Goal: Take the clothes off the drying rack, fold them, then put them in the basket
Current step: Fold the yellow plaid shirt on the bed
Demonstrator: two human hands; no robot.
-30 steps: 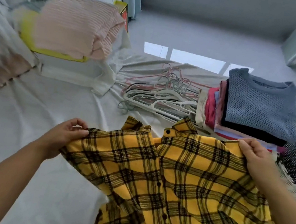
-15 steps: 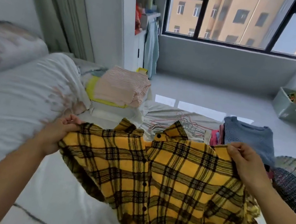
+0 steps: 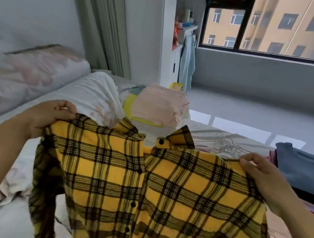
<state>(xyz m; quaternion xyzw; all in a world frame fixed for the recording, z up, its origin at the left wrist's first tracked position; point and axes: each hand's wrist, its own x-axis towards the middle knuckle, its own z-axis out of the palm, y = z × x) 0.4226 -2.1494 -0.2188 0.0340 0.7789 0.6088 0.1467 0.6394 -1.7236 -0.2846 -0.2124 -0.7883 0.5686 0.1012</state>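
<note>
The yellow plaid shirt (image 3: pixel 161 191) hangs spread between our two hands, held above the bed (image 3: pixel 4 218) with its front toward us and its collar uppermost.

1. Fingers. The fingers (image 3: pixel 66 109) of our left hand (image 3: pixel 50 117) are curled over the shoulder edge at the left of the view and pinch the cloth there. The fingers (image 3: pixel 251 160) of our right hand (image 3: pixel 261 175) pinch the opposite shoulder edge in the same manner. Both hands grasp the shirt; neither is released.

2. Shirt. The collar points stand apart at the top, with one black button at the right collar base. A row of black buttons runs down the centre. The sleeve at the left of the view hangs down beside the body of the shirt. The lower hem runs out of the view.

3. Bed surface beyond the shirt. A folded pink striped garment (image 3: pixel 160 107) lies on a yellow garment (image 3: pixel 128 104), behind the collar. A cluster of hangers (image 3: pixel 227 144) lies to the right of that pile. A folded blue knit sweater (image 3: pixel 307 172) tops a stack of dark and pink layers at the right edge, just beyond our right hand.

4. Room. A floral pillow (image 3: pixel 25 79) lies at the left. A green curtain (image 3: pixel 101 19) hangs behind it. A dark-framed window (image 3: pixel 278 25) faces an orange building, above a pale glossy floor (image 3: pixel 254 115).
</note>
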